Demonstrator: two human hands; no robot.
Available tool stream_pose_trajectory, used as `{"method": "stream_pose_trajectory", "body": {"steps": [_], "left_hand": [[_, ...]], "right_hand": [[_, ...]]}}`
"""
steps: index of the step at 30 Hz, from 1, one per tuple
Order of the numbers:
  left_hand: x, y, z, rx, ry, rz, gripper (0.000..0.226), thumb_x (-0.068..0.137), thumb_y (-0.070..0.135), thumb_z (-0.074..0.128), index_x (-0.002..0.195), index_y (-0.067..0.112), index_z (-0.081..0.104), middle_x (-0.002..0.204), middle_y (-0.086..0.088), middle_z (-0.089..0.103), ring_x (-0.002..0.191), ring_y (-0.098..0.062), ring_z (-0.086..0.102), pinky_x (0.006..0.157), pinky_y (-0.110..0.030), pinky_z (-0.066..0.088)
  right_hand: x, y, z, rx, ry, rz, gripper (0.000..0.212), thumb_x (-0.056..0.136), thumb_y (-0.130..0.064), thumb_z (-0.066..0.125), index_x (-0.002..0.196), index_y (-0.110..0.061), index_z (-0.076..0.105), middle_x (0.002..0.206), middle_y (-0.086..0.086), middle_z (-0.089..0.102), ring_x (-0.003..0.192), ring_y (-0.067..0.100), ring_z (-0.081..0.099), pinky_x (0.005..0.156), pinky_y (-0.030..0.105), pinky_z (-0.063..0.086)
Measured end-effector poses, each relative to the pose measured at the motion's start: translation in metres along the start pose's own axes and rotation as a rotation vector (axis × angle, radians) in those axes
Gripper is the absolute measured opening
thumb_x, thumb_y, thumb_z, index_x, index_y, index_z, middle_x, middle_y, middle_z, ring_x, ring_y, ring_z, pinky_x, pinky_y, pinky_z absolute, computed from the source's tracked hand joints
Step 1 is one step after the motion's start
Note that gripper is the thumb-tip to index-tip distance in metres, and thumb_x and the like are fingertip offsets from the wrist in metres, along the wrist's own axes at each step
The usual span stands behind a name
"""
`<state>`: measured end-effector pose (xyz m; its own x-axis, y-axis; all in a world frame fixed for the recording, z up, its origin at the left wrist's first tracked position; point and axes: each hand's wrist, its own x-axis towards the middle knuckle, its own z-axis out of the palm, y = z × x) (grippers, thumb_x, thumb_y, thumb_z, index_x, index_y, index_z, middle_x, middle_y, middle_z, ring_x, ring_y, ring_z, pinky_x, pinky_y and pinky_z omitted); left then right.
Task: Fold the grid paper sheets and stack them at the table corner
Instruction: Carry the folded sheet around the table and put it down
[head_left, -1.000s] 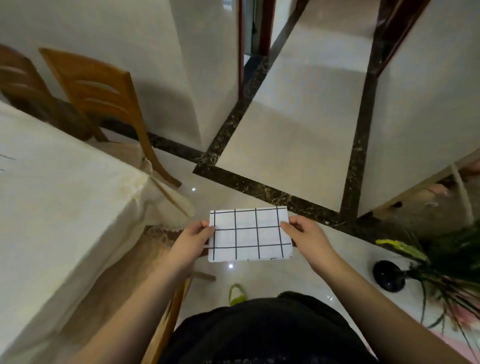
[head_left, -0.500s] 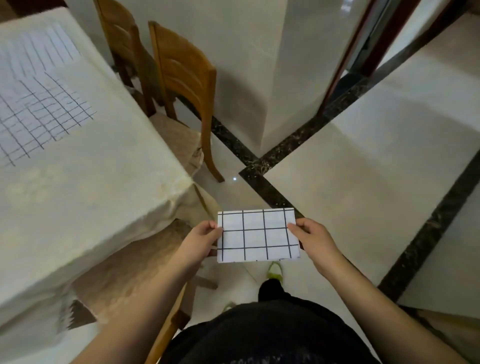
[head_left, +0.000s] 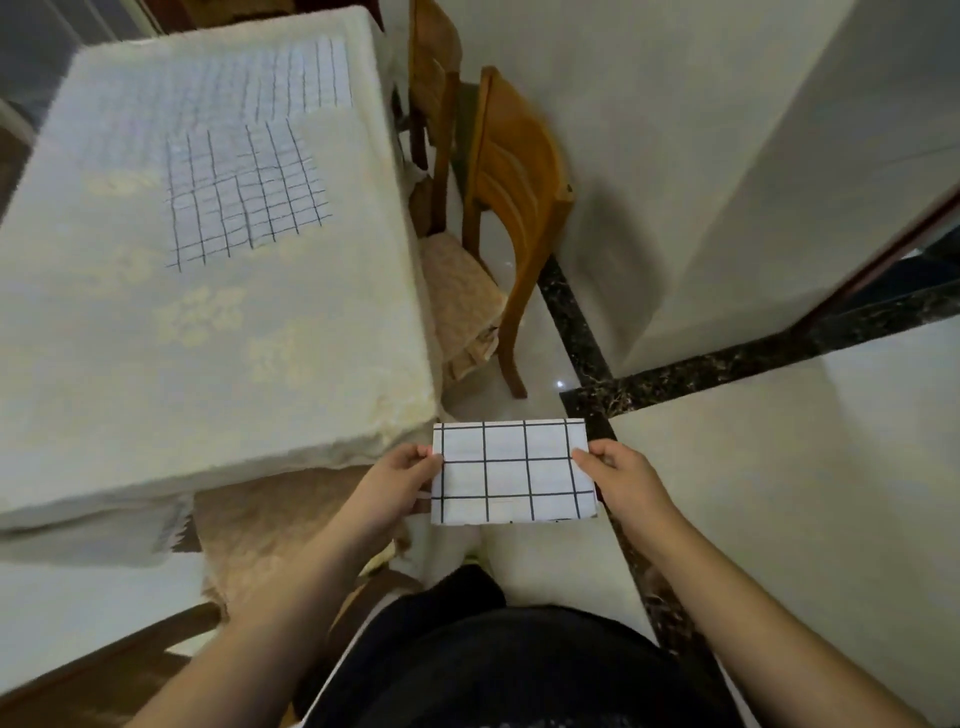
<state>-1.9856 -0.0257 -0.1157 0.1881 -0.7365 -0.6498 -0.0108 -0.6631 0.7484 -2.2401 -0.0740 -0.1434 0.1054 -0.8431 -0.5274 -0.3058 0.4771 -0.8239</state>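
I hold a folded grid paper sheet (head_left: 511, 470), white with black lines, flat in front of my body and just off the table's near right corner. My left hand (head_left: 397, 483) pinches its left edge and my right hand (head_left: 621, 475) pinches its right edge. On the cream-clothed table (head_left: 156, 338) lie unfolded grid sheets (head_left: 244, 192), overlapping near the middle, and a paler grid sheet (head_left: 291, 78) lies at the far right end.
Two wooden chairs (head_left: 511, 187) stand along the table's right side. A cushioned chair seat (head_left: 270, 525) sits under the near table edge by my left arm. A white wall corner (head_left: 701, 208) and dark floor border (head_left: 727, 364) lie to the right.
The view has swung left, so the table and its grid sheets have come into sight. Both hands keep the same hold on the folded sheet.
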Motion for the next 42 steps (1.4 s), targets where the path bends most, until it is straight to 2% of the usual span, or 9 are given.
{"method": "stream_pose_trajectory", "body": {"steps": [3, 9, 16, 22, 26, 30, 34, 39, 42], "left_hand": [[0.022, 0.006, -0.010, -0.090, 0.051, -0.029, 0.013, 0.099, 0.018, 0.051, 0.099, 0.006, 0.057, 0.084, -0.007, 0.062, 0.072, -0.018, 0.062, 0.054, -0.024, 0.051], [0.075, 0.012, -0.052, -0.170, 0.166, -0.068, 0.023, 0.097, 0.026, 0.053, 0.103, 0.005, 0.061, 0.100, -0.016, 0.067, 0.092, -0.032, 0.066, 0.081, -0.043, 0.057], [0.115, 0.022, -0.093, -0.279, 0.241, -0.096, 0.024, 0.099, 0.024, 0.050, 0.104, 0.002, 0.058, 0.101, -0.019, 0.065, 0.089, -0.030, 0.065, 0.071, -0.036, 0.057], [0.135, 0.012, -0.107, -0.423, 0.357, -0.150, 0.026, 0.098, 0.023, 0.051, 0.106, -0.001, 0.057, 0.101, -0.022, 0.064, 0.088, -0.030, 0.064, 0.066, -0.034, 0.056], [0.149, 0.007, -0.101, -0.497, 0.463, -0.212, 0.024, 0.099, 0.022, 0.051, 0.106, 0.001, 0.057, 0.101, -0.019, 0.064, 0.089, -0.030, 0.065, 0.070, -0.035, 0.057], [0.160, 0.006, -0.084, -0.592, 0.582, -0.276, 0.021, 0.097, 0.020, 0.055, 0.102, 0.000, 0.058, 0.094, -0.018, 0.066, 0.083, -0.027, 0.065, 0.074, -0.038, 0.059], [0.172, 0.006, -0.063, -0.634, 0.702, -0.331, 0.012, 0.092, 0.021, 0.060, 0.087, 0.010, 0.060, 0.077, -0.007, 0.064, 0.073, -0.021, 0.062, 0.082, -0.046, 0.057], [0.183, 0.015, -0.043, -0.683, 0.847, -0.400, 0.009, 0.091, 0.017, 0.063, 0.085, 0.011, 0.059, 0.077, -0.009, 0.064, 0.071, -0.020, 0.063, 0.076, -0.040, 0.058], [0.190, 0.017, -0.038, -0.606, 0.916, -0.422, 0.010, 0.090, 0.017, 0.064, 0.089, 0.008, 0.059, 0.077, -0.011, 0.068, 0.068, -0.018, 0.066, 0.063, -0.032, 0.056]], "right_hand": [[0.040, -0.019, 0.011, -0.063, -0.051, 0.002, 0.014, 0.094, -0.027, 0.061, 0.101, -0.017, 0.067, 0.095, 0.001, 0.073, 0.091, 0.016, 0.069, 0.085, 0.035, 0.056], [0.117, -0.074, 0.049, -0.187, -0.206, -0.026, 0.013, 0.095, -0.025, 0.060, 0.098, -0.015, 0.068, 0.087, 0.001, 0.074, 0.080, 0.015, 0.071, 0.067, 0.026, 0.054], [0.179, -0.134, 0.099, -0.282, -0.333, -0.031, 0.017, 0.097, -0.023, 0.057, 0.105, -0.011, 0.065, 0.090, 0.001, 0.072, 0.069, 0.000, 0.068, 0.053, 0.010, 0.047], [0.234, -0.158, 0.138, -0.415, -0.448, -0.011, 0.022, 0.095, -0.027, 0.060, 0.110, -0.011, 0.064, 0.101, 0.005, 0.071, 0.091, 0.018, 0.067, 0.073, 0.028, 0.054], [0.272, -0.167, 0.161, -0.550, -0.549, -0.045, 0.022, 0.094, -0.029, 0.061, 0.109, -0.013, 0.063, 0.099, -0.002, 0.068, 0.085, 0.007, 0.063, 0.061, 0.016, 0.045], [0.314, -0.178, 0.184, -0.735, -0.654, -0.146, 0.031, 0.093, -0.032, 0.063, 0.115, -0.010, 0.061, 0.106, 0.002, 0.066, 0.092, 0.013, 0.060, 0.078, 0.026, 0.044], [0.350, -0.199, 0.213, -0.896, -0.779, -0.270, 0.030, 0.091, -0.031, 0.065, 0.111, -0.009, 0.063, 0.094, 0.002, 0.064, 0.084, 0.015, 0.059, 0.067, 0.023, 0.043], [0.370, -0.213, 0.249, -1.024, -0.903, -0.407, 0.026, 0.091, -0.031, 0.065, 0.108, -0.011, 0.064, 0.093, 0.001, 0.065, 0.085, 0.016, 0.060, 0.073, 0.023, 0.041], [0.374, -0.215, 0.264, -1.066, -0.936, -0.499, 0.022, 0.091, -0.030, 0.065, 0.103, -0.012, 0.064, 0.088, 0.000, 0.063, 0.083, 0.016, 0.059, 0.070, 0.023, 0.037]]}}
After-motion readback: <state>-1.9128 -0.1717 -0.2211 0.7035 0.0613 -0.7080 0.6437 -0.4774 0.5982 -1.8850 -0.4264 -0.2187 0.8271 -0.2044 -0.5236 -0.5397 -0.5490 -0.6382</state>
